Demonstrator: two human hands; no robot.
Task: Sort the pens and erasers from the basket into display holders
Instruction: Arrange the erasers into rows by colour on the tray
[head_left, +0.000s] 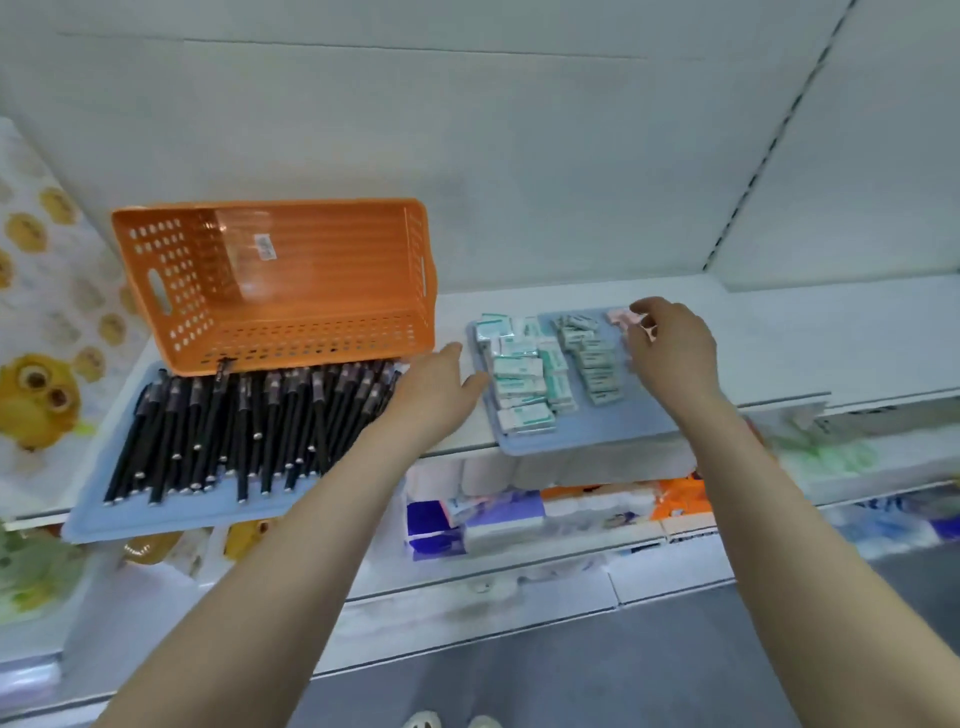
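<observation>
Head view: the right hand (670, 348) pinches a pink eraser (616, 315) in its fingers (647, 306) at the blue tray's (597, 436) far corner, the left hand (436, 384) lies open beside the pens (249, 426), and a dragging wrist could topple the stacked erasers (524, 384).

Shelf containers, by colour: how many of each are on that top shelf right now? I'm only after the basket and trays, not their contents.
Orange basket: 1
Blue trays: 2, the pen tray and the eraser tray
Total: 3
</observation>
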